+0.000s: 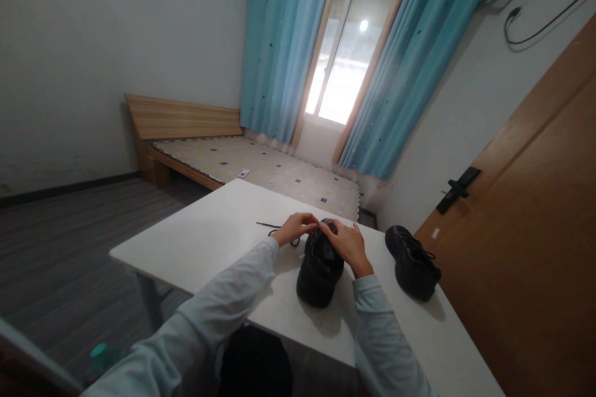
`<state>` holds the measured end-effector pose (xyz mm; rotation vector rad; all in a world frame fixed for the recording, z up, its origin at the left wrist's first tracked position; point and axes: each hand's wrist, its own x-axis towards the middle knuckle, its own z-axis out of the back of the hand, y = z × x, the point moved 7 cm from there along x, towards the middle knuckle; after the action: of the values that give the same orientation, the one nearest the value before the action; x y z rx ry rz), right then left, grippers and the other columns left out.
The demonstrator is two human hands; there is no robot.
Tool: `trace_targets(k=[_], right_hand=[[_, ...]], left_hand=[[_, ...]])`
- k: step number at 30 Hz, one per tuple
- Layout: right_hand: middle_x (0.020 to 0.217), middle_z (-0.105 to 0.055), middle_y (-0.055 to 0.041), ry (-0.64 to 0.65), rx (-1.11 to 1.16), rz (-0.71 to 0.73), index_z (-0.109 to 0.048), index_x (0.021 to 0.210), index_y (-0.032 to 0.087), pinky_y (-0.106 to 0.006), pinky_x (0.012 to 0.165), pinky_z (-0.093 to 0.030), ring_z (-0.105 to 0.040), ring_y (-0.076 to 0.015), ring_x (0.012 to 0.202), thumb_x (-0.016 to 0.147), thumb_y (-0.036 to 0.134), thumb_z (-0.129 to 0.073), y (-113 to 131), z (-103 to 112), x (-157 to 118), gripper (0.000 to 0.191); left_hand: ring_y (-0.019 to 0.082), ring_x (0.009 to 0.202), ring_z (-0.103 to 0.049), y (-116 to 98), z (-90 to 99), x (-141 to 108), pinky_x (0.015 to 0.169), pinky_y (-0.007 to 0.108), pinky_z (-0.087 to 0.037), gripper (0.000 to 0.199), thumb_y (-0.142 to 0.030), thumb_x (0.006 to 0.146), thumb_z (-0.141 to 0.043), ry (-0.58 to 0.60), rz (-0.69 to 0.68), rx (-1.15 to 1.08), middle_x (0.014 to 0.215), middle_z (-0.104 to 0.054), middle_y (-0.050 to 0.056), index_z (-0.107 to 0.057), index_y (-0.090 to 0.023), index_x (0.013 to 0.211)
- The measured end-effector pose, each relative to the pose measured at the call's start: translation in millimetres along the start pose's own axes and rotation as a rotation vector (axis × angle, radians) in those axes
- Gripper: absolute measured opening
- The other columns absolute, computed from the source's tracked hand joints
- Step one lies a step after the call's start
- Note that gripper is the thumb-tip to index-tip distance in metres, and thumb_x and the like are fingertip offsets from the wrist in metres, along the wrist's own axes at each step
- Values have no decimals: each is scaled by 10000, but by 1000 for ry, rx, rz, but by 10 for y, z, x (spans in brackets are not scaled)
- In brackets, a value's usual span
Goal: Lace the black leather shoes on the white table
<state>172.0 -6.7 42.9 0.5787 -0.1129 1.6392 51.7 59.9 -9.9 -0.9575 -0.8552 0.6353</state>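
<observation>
A black shoe [319,282] stands on the white table in front of me, heel towards me. My left hand [298,227] is at its lacing area, finger and thumb pinched together on the shoelace. A loose length of black shoelace [267,224] trails on the table to the left, partly hidden behind that hand. From the right, my right hand [348,244] curls over the upper of the same shoe, its thumb close to the left fingertips. The exact eyelet between the fingertips is too small to make out.
A second black shoe [414,267], laced, stands on the table's right side. Beyond the white table [200,242] is a bed [279,177] with a small white item [244,173] on its mattress. A wooden door [526,198] is at the right, blue curtains [288,43] behind.
</observation>
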Motion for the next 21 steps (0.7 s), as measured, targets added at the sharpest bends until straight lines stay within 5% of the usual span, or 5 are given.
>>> trace_targets(k=[13,21], right_hand=[[809,-698,-32,45,20,-19,-701,890,272,-607,1002,-151,-623,-231,789,776,364,-562,-127,-83,-39,201],[929,-672,-36,100,-12,-49,-699,955,265,-463,990,-258,-607,-198,854,801,364,-517,-105,-64,-43,258]], left_hand=[[124,760,-631,-11,57,20,692,240,-536,249,-318,793,-547,-44,-5,116,827,-674,50,-642,-112,897],[128,760,-619,-115,126,-3,754,229,-465,198,-272,809,-533,-72,-51,405,806,-696,36,-673,-147,872]])
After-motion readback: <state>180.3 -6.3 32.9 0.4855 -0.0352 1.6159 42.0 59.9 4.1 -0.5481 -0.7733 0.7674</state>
